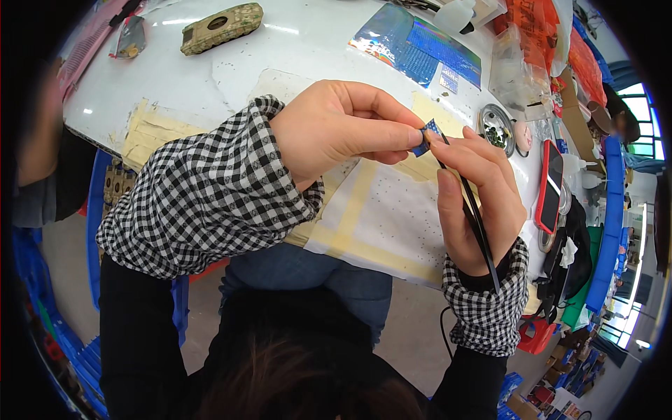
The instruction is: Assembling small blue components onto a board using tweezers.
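Above the near part of the table, my left hand (332, 133) pinches a small blue piece with pale dots (433, 127) between thumb and fingertips. It looks like a bit of film or sticker sheet, mostly hidden by the fingers. My right hand (484, 183) meets it from the other side, fingertips at the piece's edge. Long black tweezers (477, 227) lie along the right palm, held by the fingers, with their rear end pointing back over the wrist. Whether their tips touch the piece I cannot tell. Beneath the hands is a white sheet (381, 217) speckled with tiny dark bits.
A camouflage model tank hull (222, 28) rests at the far left. Shiny blue sheets (420, 49) lie at the back. Rightward are a round dish of small dark parts (495, 127) and a red-cased phone (550, 185). Another person's arm (38, 133) shows at the left edge.
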### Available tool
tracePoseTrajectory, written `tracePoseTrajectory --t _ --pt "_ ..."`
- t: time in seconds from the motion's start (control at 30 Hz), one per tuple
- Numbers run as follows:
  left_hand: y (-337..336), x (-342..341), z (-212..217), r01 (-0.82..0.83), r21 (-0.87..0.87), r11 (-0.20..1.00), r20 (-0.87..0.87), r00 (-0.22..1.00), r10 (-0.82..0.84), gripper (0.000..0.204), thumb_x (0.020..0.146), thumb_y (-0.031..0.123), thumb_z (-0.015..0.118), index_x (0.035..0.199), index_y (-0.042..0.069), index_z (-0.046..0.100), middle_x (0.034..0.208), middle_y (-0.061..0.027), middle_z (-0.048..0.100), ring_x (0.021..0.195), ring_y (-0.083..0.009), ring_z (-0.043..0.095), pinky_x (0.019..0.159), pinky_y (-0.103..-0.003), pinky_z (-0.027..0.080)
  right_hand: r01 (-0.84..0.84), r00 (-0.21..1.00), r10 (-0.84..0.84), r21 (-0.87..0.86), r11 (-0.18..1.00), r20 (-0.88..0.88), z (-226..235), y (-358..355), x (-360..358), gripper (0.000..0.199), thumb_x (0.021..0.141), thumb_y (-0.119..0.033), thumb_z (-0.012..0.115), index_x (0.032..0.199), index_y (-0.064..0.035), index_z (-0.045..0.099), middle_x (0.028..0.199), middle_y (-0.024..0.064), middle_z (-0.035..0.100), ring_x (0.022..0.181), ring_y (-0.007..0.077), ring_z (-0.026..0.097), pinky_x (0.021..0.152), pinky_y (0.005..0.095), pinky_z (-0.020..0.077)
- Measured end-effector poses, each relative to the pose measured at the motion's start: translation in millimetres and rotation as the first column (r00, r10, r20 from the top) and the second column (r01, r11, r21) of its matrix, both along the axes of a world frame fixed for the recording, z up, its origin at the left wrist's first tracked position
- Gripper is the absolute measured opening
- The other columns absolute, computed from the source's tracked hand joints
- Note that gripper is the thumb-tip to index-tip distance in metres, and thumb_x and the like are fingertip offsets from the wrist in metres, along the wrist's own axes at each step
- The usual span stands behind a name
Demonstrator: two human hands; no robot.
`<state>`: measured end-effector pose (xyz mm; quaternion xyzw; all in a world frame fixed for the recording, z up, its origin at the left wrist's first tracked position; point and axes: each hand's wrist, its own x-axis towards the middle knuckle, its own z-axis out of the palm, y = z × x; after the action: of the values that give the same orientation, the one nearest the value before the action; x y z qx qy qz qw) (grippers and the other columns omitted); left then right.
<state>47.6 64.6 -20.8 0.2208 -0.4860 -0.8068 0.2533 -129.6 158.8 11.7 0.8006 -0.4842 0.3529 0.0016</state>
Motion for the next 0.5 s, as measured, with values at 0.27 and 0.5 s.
tracePoseTrajectory --t 0.27,0.5 --pt "0.2 -0.3 1.2 0.021 0.115 0.993 -0.034 0.999 -0.017 0.015 0.086 0.010 0.062 0.098 0.002 0.063 0.087 -0.0041 0.065 0.075 -0.0085 0.060 0.073 -0.022 0.049 -0.011 0.999 0.010 -0.032 0.999 -0.031 1.4 0.8 0.4 0.028 0.073 0.004 0.066 0.100 -0.0012 0.062 0.094 0.0099 0.066 0.087 0.0246 0.062 0.087 0.0430 0.0477" --pt "0.0 0.0 4.4 0.080 0.195 0.978 -0.136 0.989 -0.054 0.015 0.087 0.009 0.060 0.100 0.002 0.062 0.088 -0.0042 0.065 0.076 -0.0087 0.060 0.071 -0.021 0.050 -0.035 0.994 0.023 -0.112 0.993 -0.107 0.8 2.4 -2.5 0.034 0.071 0.003 0.068 0.104 -0.0027 0.061 0.099 0.0106 0.065 0.088 0.0248 0.062 0.087 0.0421 0.0481"
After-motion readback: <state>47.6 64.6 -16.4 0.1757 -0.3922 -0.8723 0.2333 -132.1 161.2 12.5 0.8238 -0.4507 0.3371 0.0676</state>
